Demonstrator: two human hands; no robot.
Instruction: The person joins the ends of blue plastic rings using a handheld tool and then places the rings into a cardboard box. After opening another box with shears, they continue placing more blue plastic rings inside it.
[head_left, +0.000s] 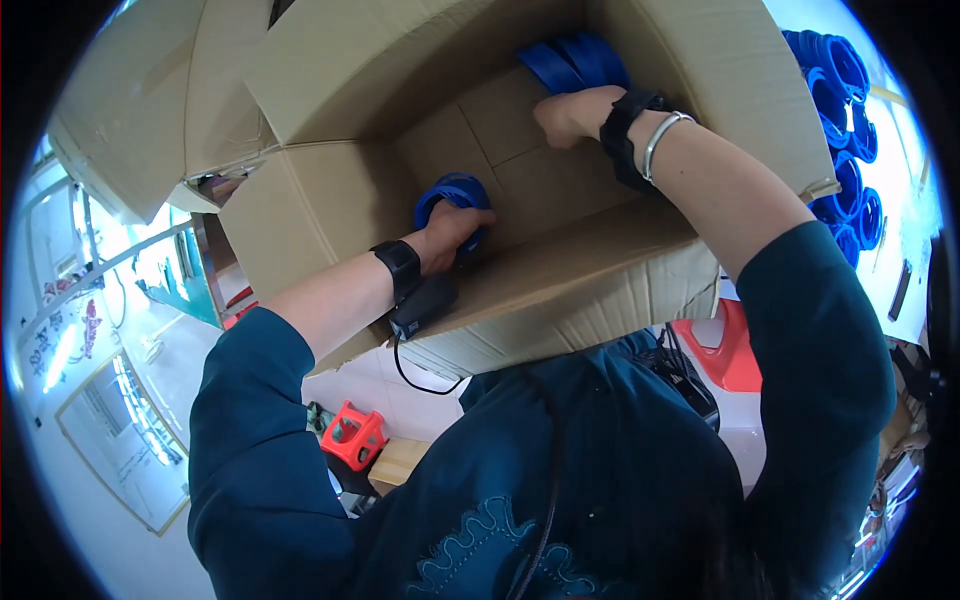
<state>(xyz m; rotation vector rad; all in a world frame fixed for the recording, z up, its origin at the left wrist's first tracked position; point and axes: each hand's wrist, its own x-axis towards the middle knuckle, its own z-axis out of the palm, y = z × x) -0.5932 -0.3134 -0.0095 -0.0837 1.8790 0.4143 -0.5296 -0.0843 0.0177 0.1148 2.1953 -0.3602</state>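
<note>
An open brown cardboard box (545, 285) stands in front of me, and both my arms reach down into it. Near its left inner wall my left hand (455, 235) is closed on a blue ring-shaped coil (465, 187), its thumb lying across the coil. Toward the far right inside corner, my right hand (575, 115) is at the near edge of a bundle of blue curved bands (575, 62). It looks closed on them, though most of its fingers are hidden. The box's brown bottom (510, 135) shows between the hands.
More blue coils (845, 190) are stacked on a pale surface at the right. Another cardboard box (150, 95) stands at the far left. Below are a red stool (355, 435) and another red stool (735, 350). A black device (425, 305) with a cable is beside my left wrist.
</note>
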